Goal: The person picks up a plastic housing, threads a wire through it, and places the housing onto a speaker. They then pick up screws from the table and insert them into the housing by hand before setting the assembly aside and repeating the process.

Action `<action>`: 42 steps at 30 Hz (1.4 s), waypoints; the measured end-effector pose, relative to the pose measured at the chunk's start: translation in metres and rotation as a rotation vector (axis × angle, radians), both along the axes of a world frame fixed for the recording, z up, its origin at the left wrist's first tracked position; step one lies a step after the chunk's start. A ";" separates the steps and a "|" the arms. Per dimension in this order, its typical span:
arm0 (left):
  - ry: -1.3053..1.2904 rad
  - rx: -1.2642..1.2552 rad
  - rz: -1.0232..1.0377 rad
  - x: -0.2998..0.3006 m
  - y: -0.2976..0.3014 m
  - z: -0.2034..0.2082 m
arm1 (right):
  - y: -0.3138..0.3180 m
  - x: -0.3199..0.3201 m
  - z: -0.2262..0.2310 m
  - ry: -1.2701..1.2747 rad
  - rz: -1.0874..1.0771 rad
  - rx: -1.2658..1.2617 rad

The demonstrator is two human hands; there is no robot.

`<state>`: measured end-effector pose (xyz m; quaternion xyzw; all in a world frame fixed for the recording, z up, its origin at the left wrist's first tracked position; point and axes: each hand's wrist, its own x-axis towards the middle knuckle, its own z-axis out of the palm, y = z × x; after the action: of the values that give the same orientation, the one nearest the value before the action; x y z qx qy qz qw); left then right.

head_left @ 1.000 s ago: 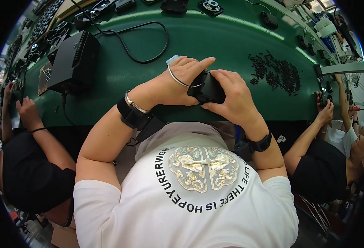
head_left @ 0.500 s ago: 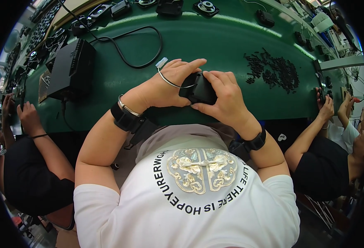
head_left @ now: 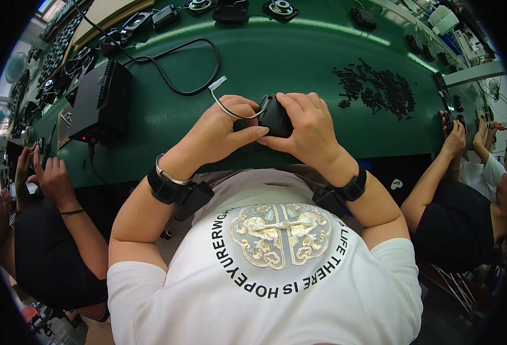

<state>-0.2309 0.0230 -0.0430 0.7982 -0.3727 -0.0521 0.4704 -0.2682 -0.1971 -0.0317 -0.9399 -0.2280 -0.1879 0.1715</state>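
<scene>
A small black plastic speaker box (head_left: pixel 276 117) is held over the near part of the green table, between my two hands. My left hand (head_left: pixel 228 125) closes on its left side, the thumb at the lower corner and the fingers partly hidden behind. On the opposite side my right hand (head_left: pixel 310 122) grips it, fingers over the top and thumb below. Out of the box's left side comes a thin pale cable (head_left: pixel 235 117), arching over my left hand to a white connector (head_left: pixel 217 83).
Left on the green table (head_left: pixel 253 60) stands a black power unit (head_left: pixel 101 100) with a looped black cord (head_left: pixel 218 60). Many small black pieces (head_left: pixel 377 89) lie scattered to the right. Loose speakers (head_left: pixel 280 8) line the far side. Co-workers' hands (head_left: pixel 55 178) show at both sides.
The box has turned more upright, showing a face with a hole at its top corner. My left fingers have dropped lower around it, and the cable has swung slightly left.
</scene>
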 end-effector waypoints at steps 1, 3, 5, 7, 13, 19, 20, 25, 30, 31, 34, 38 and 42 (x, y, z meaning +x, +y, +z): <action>0.001 0.008 0.051 -0.010 -0.003 0.003 | 0.003 0.000 -0.002 0.001 -0.005 0.003; -0.001 0.019 0.101 -0.018 -0.012 0.005 | 0.011 -0.001 -0.004 -0.031 -0.066 -0.014; -0.187 0.075 0.203 -0.024 -0.024 0.001 | 0.012 -0.005 -0.003 -0.048 -0.096 -0.019; -0.279 0.105 0.251 -0.029 -0.026 0.003 | 0.008 -0.011 0.004 0.005 0.018 0.013; -0.389 0.169 0.309 -0.037 -0.028 0.005 | -0.044 -0.004 0.024 0.625 0.177 0.375; -0.327 0.110 0.274 -0.032 -0.025 0.001 | -0.046 0.023 0.026 0.509 0.356 0.190; -0.308 0.099 0.261 -0.031 -0.024 0.002 | -0.041 0.026 0.025 0.495 0.399 0.144; -0.248 0.099 0.229 -0.029 -0.022 0.005 | -0.033 0.035 0.014 0.465 0.420 0.091; -0.317 0.172 0.235 -0.033 -0.019 0.003 | -0.036 0.034 0.005 0.395 0.442 0.126; -0.316 0.173 0.232 -0.034 -0.019 0.003 | -0.036 0.033 0.005 0.396 0.439 0.145; -0.304 0.170 0.232 -0.033 -0.020 0.002 | -0.037 0.029 0.007 0.364 0.418 0.168; -0.221 0.102 0.217 -0.032 -0.019 -0.001 | -0.062 0.022 0.030 0.370 0.255 0.288; -0.158 0.047 0.046 -0.018 -0.011 0.002 | -0.118 0.009 0.028 0.318 -0.183 0.434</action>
<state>-0.2493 0.0118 -0.0409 0.8190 -0.3890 0.0129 0.4217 -0.2595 -0.3149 -0.0036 -0.9155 -0.0669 -0.0974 0.3846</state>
